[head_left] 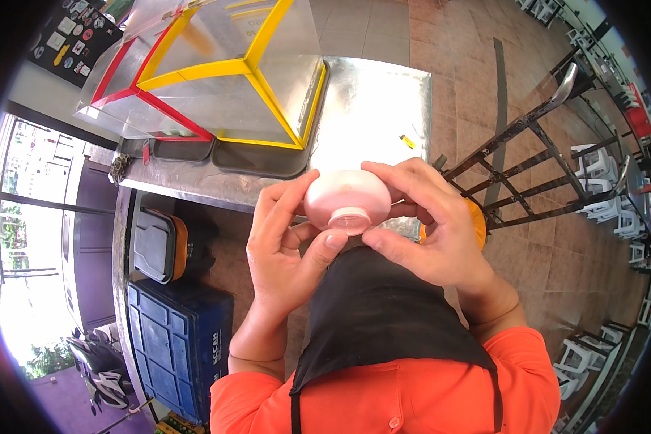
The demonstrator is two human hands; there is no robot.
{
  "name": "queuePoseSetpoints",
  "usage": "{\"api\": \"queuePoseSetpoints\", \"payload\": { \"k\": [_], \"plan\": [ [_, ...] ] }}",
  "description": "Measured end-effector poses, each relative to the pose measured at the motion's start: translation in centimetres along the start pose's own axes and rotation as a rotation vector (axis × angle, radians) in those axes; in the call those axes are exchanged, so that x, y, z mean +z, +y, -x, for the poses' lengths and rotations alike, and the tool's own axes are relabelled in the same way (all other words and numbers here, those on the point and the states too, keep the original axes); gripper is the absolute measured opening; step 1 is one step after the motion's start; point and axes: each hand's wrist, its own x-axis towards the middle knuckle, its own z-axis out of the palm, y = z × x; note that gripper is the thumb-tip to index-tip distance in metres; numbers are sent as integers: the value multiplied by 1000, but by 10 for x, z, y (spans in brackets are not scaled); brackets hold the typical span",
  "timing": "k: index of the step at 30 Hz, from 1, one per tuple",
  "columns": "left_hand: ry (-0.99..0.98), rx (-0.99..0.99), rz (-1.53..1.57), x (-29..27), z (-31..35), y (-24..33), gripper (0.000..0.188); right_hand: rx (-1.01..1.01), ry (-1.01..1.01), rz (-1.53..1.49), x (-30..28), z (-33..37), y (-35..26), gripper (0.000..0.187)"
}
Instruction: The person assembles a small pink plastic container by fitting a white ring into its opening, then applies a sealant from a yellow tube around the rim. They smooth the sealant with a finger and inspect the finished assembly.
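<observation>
A pale pink, rounded bowl (347, 189) is held up in front of my black apron, near the front edge of the metal table. Its underside faces me, with a round raised foot ring on the near side. My left hand (286, 242) grips the bowl's left side, fingertips at the upper rim and thumb by the foot. On the other side, my right hand (434, 224) clasps it between bent fingers and a thumb below. The inside of the bowl is hidden from this view.
The metal table (372, 94) carries a clear display case (202, 76) with yellow and red edges, dark trays (257, 160) and a small yellow item (407, 141). An orange-and-grey box (155, 246) and blue crate (170, 340) stand at left. A hand truck (500, 139) is at right.
</observation>
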Motion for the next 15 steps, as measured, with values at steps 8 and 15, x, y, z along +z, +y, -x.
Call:
{"api": "queuePoseSetpoints", "payload": {
  "k": [8,15],
  "plan": [
    [20,-247,459,-6,2,-3,66,266,5,-338,-5,1,7,52],
    [-47,-66,197,-7,5,-22,91,416,55,-573,-2,-2,10,43]
  ]
}}
